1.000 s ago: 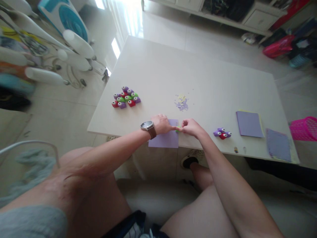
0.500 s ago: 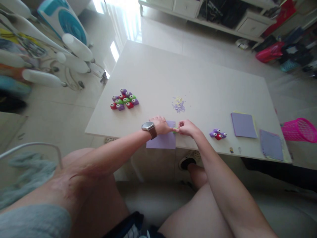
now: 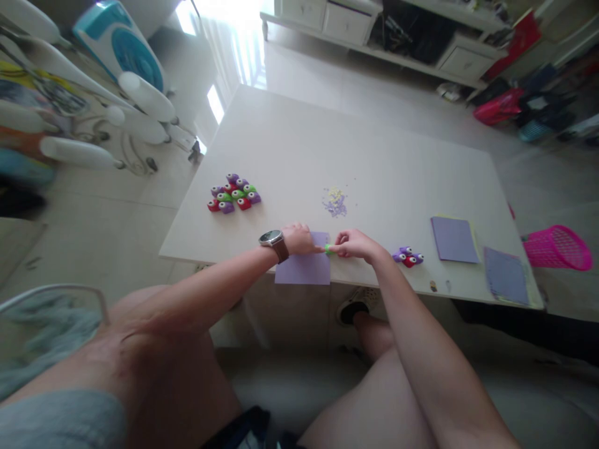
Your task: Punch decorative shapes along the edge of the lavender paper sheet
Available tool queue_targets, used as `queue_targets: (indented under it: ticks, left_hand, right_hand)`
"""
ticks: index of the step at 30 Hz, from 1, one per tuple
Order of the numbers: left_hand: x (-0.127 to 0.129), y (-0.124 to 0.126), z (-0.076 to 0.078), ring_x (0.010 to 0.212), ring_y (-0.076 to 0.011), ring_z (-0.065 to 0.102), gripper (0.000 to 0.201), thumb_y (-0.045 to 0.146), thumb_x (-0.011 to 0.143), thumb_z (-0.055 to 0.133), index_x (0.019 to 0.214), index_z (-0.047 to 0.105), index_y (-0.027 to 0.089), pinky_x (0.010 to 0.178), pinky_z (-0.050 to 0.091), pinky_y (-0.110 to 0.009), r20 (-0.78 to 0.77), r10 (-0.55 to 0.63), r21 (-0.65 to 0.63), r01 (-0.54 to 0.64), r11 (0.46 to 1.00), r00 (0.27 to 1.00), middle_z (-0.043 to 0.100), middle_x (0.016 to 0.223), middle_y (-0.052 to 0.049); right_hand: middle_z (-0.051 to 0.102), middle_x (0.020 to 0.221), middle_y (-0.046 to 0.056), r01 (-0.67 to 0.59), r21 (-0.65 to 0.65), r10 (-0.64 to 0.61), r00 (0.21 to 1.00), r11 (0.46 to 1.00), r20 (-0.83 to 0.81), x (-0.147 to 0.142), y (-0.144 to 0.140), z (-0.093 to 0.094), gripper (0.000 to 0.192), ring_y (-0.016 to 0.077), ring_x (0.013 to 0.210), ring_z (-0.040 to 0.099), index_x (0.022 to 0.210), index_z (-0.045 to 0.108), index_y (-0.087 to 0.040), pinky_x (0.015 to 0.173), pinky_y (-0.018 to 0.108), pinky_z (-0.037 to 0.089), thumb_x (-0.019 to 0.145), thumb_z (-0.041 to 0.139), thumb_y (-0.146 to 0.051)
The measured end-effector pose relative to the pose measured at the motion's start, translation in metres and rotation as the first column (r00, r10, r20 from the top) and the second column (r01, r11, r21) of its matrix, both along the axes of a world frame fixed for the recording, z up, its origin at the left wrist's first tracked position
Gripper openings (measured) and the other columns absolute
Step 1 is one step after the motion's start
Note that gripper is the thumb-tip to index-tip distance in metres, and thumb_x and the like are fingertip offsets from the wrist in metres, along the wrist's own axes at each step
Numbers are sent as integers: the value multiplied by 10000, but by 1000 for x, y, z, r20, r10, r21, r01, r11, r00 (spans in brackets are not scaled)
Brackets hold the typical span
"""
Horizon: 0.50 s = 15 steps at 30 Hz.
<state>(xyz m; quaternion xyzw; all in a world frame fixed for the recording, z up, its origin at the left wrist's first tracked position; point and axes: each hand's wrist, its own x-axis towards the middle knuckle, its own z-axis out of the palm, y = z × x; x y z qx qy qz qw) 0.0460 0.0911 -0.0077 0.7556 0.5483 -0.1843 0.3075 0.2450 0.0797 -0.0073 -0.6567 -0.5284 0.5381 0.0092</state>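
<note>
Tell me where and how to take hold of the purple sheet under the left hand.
Pinch the purple sheet by its near left corner, coming from the person's side, from above and below at once. That corner appears to overhang the edge of the table, so both faces should be reachable. The far part looks worse: the left hand lies over it.

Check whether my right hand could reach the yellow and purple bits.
Probably yes: the bits lie just ahead of the right hand, with nothing visible between, though its fingers are at the green piece.
</note>
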Motion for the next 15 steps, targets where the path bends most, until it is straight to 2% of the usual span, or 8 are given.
queue_targets:
  ticks: [4,9,12,15]
  left_hand:
    - [-5,-4,0,1270,-409,602,836,601,851,698,1435,538,25,1022,499,-466,9,-62,66,61,996,998,579,1417,-304]
    - [-4,-6,-2,1215,-409,622,803,551,816,757,1401,563,38,998,512,-467,-4,-82,86,82,993,997,597,1379,-291]
    - [-2,-6,-2,1206,-417,624,799,538,812,772,1389,567,24,986,515,-469,-4,-74,96,74,993,997,600,1365,-305]
    - [-2,-7,-2,1200,-419,626,802,539,807,778,1377,572,14,971,514,-470,2,-65,109,65,992,998,601,1353,-314]
  right_hand:
    - [703,760,43,-41,101,27,990,994,140,14,1,13,195,162,713,641,830,651,-165,631,244,454,817,805,-285]
    - [753,1058,80,-157,266,89,964,951,251,10,0,18,321,195,915,682,1002,715,-176,768,260,493,728,866,-249]
    - [760,1032,72,-294,282,197,925,913,325,0,-4,13,298,210,964,686,1029,748,-191,825,268,488,739,813,-163]
    - [773,992,69,-344,287,224,898,894,379,-1,-6,9,236,208,935,695,1002,768,-197,825,267,482,782,724,-123]
